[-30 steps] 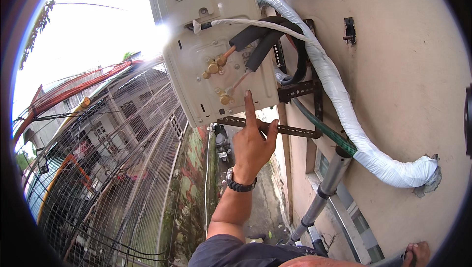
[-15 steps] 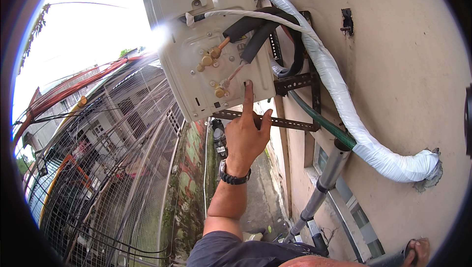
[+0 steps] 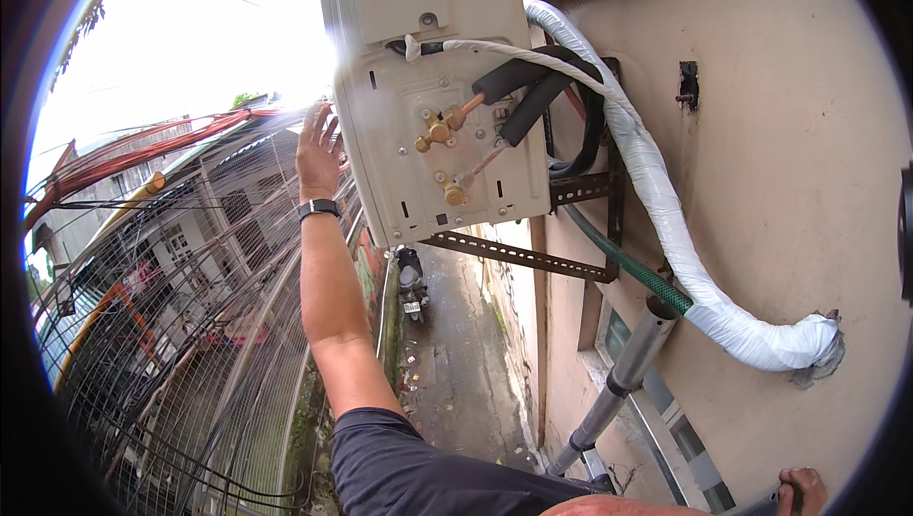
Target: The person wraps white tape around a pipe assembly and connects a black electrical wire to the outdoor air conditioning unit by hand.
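Observation:
My left hand (image 3: pixel 318 150), with a dark watch at its wrist, is raised beside the left edge of a beige outdoor air-conditioner unit (image 3: pixel 380 174). Its fingers are spread and slightly bent; whether they touch the casing I cannot tell. On the unit's side panel sit two brass valves (image 3: pixel 438 131), with copper pipes running into black foam sleeves (image 3: pixel 534 109). A white-wrapped cable (image 3: pixel 523 48) enters the panel higher up. At the lower right edge, my right hand (image 3: pixel 806 491) is curled round a dark bar (image 3: pixel 756 505), partly cut off.
A perforated steel bracket (image 3: pixel 523 256) carries the unit on the wall. A white-wrapped pipe bundle (image 3: pixel 666 202) and a green hose (image 3: pixel 628 264) hang alongside. Metal pole (image 3: pixel 623 378) below. Many cables (image 3: pixel 171 345) stretch at left. Far down lies an alley with a parked motorcycle (image 3: pixel 411 283).
My left hand has left the panel near the lower valve, where its index finger pointed, and moved left to the unit's outer edge. The view has shifted slightly. My right hand stays low right.

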Tool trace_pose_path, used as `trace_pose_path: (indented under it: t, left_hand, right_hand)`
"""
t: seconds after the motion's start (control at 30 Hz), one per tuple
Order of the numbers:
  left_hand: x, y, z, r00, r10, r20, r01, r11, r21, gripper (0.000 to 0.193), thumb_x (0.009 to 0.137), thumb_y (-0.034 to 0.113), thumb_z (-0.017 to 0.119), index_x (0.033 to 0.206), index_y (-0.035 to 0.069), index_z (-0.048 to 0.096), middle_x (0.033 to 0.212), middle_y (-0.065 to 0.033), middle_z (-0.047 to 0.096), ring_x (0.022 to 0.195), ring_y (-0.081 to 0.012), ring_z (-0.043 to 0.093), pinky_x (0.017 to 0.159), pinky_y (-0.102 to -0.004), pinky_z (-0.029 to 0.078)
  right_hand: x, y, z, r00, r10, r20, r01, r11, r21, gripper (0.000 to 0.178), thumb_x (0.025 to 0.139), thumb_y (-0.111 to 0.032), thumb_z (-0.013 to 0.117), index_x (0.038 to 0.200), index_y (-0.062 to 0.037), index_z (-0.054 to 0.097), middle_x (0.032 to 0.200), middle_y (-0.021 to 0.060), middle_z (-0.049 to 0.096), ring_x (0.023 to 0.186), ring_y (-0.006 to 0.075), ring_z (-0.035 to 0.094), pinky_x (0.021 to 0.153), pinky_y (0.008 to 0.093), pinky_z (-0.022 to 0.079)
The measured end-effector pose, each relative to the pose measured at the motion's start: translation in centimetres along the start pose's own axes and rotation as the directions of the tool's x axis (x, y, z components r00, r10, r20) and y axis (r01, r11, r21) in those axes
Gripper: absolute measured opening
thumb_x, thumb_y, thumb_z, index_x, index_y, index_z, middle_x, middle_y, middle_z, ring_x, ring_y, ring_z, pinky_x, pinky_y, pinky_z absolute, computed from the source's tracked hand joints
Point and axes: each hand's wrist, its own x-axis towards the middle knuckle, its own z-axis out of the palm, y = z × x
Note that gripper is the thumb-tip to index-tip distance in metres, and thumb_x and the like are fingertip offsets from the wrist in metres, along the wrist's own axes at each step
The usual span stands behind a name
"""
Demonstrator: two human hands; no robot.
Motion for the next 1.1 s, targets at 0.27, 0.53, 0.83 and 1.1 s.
trace_pose_path:
  t: [0.27,0.53,0.83,1.1]
  left_hand:
    - [14.2,-9.7,-7.7,0.85,-0.523,0.066,0.507,0.846,0.168,0.035,0.107,0.025,0.052,0.135,0.007,0.062,0.11,-0.0079,0.07,0.103,-0.0225,0.067,0.094,-0.037,0.056]
    - [14.7,-11.5,-7.4,0.843,-0.535,0.054,0.52,0.837,0.169,0.034,0.106,0.023,0.055,0.136,0.008,0.062,0.113,-0.0077,0.07,0.104,-0.0216,0.067,0.093,-0.0354,0.056]
    - [14.1,-12.3,-7.5,0.856,-0.515,0.053,0.502,0.851,0.156,0.034,0.105,0.022,0.058,0.136,0.009,0.062,0.117,-0.0074,0.069,0.105,-0.0205,0.067,0.092,-0.0336,0.056]
    - [10.9,-2.8,-3.6,0.95,0.307,-0.053,-0.285,0.924,0.254,0.034,0.104,0.02,0.06,0.136,0.01,0.063,0.12,-0.0071,0.069,0.106,-0.0196,0.067,0.09,-0.032,0.057]
  right_hand:
    - [1.0,-4.7,-0.4,0.994,0.104,-0.032,-0.096,0.977,0.19,0.04,0.076,-0.001,0.079,0.116,0.0,0.071,0.107,0.017,0.076,0.087,0.0275,0.072,0.078,0.0361,0.057]
    - [0.9,-4.4,0.1,0.99,0.124,-0.063,-0.121,0.991,0.05,0.039,0.078,-0.004,0.08,0.116,-0.0004,0.071,0.11,0.0183,0.076,0.094,0.0294,0.073,0.082,0.0364,0.057]
    - [0.5,-3.7,0.4,0.986,0.154,-0.067,-0.151,0.987,0.052,0.041,0.079,-0.009,0.079,0.118,0.0003,0.07,0.111,0.0183,0.073,0.096,0.029,0.071,0.084,0.0369,0.056]
    - [0.1,-2.7,0.4,0.985,0.159,-0.064,-0.154,0.985,0.077,0.043,0.081,-0.013,0.079,0.12,0.001,0.068,0.113,0.0182,0.071,0.097,0.0287,0.069,0.085,0.0372,0.055]
